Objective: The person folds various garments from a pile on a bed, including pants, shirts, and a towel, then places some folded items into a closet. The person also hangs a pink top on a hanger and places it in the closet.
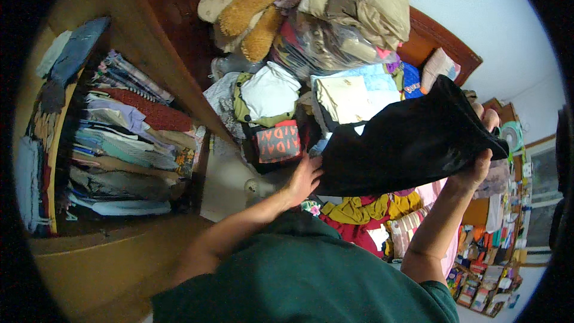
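A black cloth garment (394, 148) stretches out in front of me, held up above the piled clothes. My right hand (479, 169) grips its far right end, with the thumb on the near side and the fingertips showing over the other edge. At the garment's left end is my left hand (302, 184), fingers apart, beside or lightly against the cloth; contact is hard to tell. Just beyond that hand lies a folded grey garment with red lettering (279, 142). A white folded garment (271, 92) rests on an olive one (264, 119) farther back.
On my left, an open wooden wardrobe (58, 152) holds stacks of folded clothes (134, 143). Bagged clothes and bedding (332, 40) are heaped at the back by a wooden headboard (444, 38). Mustard cloth (358, 208) and a patterned cushion (406, 229) lie near me. Crowded shelves (484, 273) stand at right.
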`<state>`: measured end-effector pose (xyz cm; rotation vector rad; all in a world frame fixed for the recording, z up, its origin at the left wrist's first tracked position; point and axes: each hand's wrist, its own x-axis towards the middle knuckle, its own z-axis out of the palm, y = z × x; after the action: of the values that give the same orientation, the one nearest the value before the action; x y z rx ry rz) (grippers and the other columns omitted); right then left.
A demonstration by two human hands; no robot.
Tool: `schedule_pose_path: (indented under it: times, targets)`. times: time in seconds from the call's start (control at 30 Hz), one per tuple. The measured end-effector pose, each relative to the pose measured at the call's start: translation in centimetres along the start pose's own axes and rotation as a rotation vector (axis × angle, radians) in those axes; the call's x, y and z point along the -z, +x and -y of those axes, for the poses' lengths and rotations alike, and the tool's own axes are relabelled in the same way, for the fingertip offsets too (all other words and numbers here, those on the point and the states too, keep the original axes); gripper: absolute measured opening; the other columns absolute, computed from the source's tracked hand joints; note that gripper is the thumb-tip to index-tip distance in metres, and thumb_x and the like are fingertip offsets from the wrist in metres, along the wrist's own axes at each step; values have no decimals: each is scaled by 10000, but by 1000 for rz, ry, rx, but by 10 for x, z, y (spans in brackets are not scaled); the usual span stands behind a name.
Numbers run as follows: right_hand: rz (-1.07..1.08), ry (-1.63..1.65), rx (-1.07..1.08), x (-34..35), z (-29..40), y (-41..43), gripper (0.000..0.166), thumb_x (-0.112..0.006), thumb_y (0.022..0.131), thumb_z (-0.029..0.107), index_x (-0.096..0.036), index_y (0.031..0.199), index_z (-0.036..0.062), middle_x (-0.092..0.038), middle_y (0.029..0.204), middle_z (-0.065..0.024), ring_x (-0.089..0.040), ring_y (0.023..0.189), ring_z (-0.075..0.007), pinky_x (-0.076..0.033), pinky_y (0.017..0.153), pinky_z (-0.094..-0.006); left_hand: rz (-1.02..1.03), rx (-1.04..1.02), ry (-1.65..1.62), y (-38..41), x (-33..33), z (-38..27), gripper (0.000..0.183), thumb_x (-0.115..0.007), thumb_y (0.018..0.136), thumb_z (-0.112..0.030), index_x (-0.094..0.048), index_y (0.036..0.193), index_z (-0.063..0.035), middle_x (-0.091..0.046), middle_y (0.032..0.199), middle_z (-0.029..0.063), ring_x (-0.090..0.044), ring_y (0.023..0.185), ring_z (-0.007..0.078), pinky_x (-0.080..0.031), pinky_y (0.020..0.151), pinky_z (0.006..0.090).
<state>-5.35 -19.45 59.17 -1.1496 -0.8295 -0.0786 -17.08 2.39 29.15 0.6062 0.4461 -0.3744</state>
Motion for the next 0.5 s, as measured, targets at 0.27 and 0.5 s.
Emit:
schedule_pose_path:
  times: [0.27,0.5]
  targets:
    - [46,48,-28,11,6,-3,555,-863,673,333,-388,894,151,-374,844,14,-472,743,-132,-439,709,-266,380,-53,82,25,-22,-18,687,-344,954,-606,-418,1391,-81,-506,1351,51,-479,1216,192,-333,1048,351]
    - [-183,-119,-72,12,5,-9,628,-871,608,477,-405,863,141,-354,844,7,-396,760,-119,-378,675,-254,615,299,-9,-41,-12,-11,607,-586,910,-400,-426,1379,-48,-515,1357,81,-508,1224,257,-390,1046,453]
